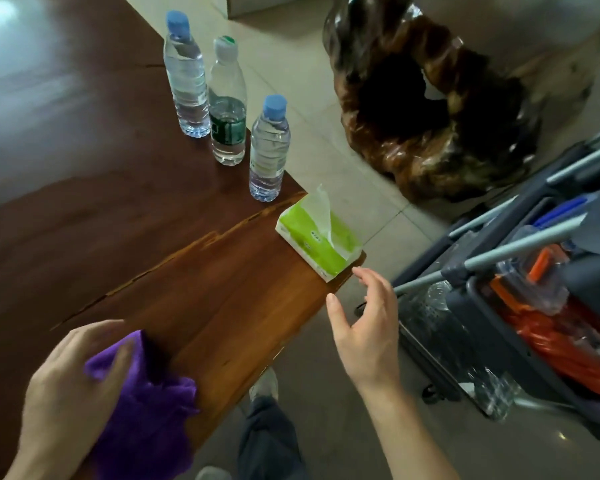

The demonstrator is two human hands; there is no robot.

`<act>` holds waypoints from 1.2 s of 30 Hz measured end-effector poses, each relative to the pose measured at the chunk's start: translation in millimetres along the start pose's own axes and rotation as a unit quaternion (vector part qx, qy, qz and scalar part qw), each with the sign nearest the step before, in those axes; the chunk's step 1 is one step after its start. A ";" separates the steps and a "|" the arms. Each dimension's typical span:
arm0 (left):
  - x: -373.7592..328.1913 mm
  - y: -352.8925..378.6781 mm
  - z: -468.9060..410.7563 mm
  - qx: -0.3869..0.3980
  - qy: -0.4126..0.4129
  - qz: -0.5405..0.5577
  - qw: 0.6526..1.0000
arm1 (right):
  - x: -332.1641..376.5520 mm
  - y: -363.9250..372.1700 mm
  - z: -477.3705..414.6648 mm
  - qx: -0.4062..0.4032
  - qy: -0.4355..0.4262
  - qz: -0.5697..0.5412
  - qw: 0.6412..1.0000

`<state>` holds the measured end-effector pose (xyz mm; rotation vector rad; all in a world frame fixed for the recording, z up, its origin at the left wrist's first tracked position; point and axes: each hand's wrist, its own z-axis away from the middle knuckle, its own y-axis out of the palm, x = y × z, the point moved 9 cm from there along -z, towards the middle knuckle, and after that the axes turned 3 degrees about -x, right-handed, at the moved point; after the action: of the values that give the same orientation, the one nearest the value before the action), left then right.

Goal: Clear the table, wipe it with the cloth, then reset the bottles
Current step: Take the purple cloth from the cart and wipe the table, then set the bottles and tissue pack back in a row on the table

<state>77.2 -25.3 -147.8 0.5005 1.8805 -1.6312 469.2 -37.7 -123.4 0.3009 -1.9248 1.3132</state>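
Three water bottles stand upright along the right edge of the dark wooden table (pixel 111 216): a far blue-capped bottle (pixel 186 81), a green-labelled bottle (pixel 227 109) with a white cap, and a nearer blue-capped bottle (pixel 269 150). A green and white tissue pack (pixel 317 237) lies at the table's corner, one tissue sticking up. My left hand (pixel 70 386) grips a purple cloth (pixel 146 403) resting on the table's near edge. My right hand (pixel 364 327) hovers open just off the table edge, fingers near the tissue pack, holding nothing.
A cleaning cart (pixel 534 306) with grey poles, orange bags and clear empty bottles stands on the tiled floor to the right. A large dark carved wood stump (pixel 430 109) sits beyond it. My leg and shoe (pixel 267 386) show below the table edge.
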 end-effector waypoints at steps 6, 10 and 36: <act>-72.7 69.3 -74.6 0.059 0.026 0.032 0.997 | -6.4 11.3 -53.3 0.023 -0.007 0.067 0.997; -114.8 126.4 -127.3 0.112 0.030 0.052 0.992 | -13.5 40.4 -91.9 0.106 0.005 0.117 0.988; -118.6 129.2 -184.5 -0.012 -0.060 0.154 0.986 | 8.9 114.0 -133.8 0.246 -0.077 0.159 0.953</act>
<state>213.2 189.8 -155.2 0.6337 1.6409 -1.4021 459.2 130.9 -172.8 0.3555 -1.7962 2.0414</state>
